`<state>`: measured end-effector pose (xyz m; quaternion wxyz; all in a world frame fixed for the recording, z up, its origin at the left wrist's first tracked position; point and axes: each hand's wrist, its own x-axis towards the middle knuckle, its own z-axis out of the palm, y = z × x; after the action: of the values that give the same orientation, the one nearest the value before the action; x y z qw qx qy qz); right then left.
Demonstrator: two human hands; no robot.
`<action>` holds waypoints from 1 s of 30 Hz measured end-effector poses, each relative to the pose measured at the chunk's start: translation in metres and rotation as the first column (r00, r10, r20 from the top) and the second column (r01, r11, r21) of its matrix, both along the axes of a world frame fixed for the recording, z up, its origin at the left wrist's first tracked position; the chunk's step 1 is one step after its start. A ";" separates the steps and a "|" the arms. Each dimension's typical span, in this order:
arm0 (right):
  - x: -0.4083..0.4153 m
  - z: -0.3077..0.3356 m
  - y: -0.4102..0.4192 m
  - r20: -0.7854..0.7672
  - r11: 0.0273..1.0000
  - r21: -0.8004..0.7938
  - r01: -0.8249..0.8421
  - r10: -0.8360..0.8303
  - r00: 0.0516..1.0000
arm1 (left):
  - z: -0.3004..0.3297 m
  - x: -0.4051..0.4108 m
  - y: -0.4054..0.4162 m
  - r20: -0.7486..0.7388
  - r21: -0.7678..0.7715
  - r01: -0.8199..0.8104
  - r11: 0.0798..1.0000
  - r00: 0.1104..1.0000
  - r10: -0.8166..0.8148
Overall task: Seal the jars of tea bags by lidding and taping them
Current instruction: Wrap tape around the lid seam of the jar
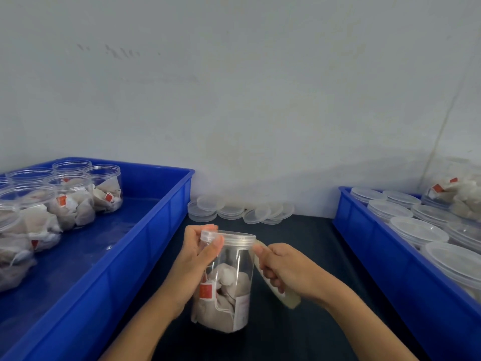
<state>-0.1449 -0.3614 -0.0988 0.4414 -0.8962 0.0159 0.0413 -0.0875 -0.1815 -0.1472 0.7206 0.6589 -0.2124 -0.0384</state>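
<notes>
Taping is under way: the left hand [200, 252] is gripping the lidded jar [226, 282] between the blue bins, the right hand [279, 267] clutching the tape roll [276, 290] just beside the jar. Next, likely winding tape around the jar's lid [235, 237] seam.

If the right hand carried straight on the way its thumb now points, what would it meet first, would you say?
The right hand, gripping a tape roll, points its thumb at the lidded jar held by the left hand; it would likely meet the jar's wall just under the lid.

Packing station: blue crates [166, 204] of tea-bag jars [78, 201].
</notes>
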 end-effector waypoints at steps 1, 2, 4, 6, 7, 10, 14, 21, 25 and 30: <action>0.000 -0.001 0.003 -0.006 0.998 0.063 0.015 -0.015 1.000 | 0.000 0.001 0.001 0.008 0.032 -0.030 0.999 1.000 0.030; 0.000 -0.002 0.005 -0.007 0.993 0.114 0.033 -0.032 0.999 | 0.001 0.002 0.002 0.013 0.056 -0.051 0.997 0.999 0.050; 0.000 -0.004 0.011 0.002 0.982 0.179 0.067 -0.068 0.998 | 0.002 0.003 0.002 0.033 0.057 -0.095 0.994 0.995 0.093; 0.000 -0.006 0.016 0.027 0.973 0.212 0.095 -0.103 0.994 | 0.003 -0.001 -0.004 0.077 0.031 -0.168 0.985 0.983 0.165; 0.000 -0.007 0.018 0.038 0.968 0.225 0.108 -0.120 0.992 | 0.002 -0.004 -0.008 0.098 0.019 -0.210 0.978 0.973 0.207; -0.003 -0.006 0.024 0.040 0.973 0.207 0.100 -0.111 0.993 | -0.001 -0.011 -0.018 0.110 0.047 -0.256 0.965 0.962 0.250; -0.007 0.000 0.024 0.005 0.996 0.086 0.001 -0.001 1.000 | -0.004 -0.010 -0.019 0.089 0.088 -0.341 0.936 0.939 0.333; -0.018 0.021 0.004 0.106 0.969 -0.246 -0.012 0.039 0.994 | -0.005 -0.005 -0.013 0.088 0.000 -0.357 0.934 0.930 0.356; -0.016 0.022 -0.001 0.159 0.949 -0.302 0.092 -0.045 0.986 | -0.004 -0.004 -0.009 0.054 -0.057 -0.293 0.954 0.954 0.296; -0.012 0.019 -0.011 0.207 0.896 -0.401 0.189 -0.112 0.972 | 0.001 -0.008 -0.010 0.035 -0.041 -0.177 0.983 0.983 0.179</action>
<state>-0.1570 -0.3723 -0.0797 0.2407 -0.9659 0.0544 -0.0779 -0.0955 -0.1912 -0.1463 0.7293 0.6620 -0.1673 0.0432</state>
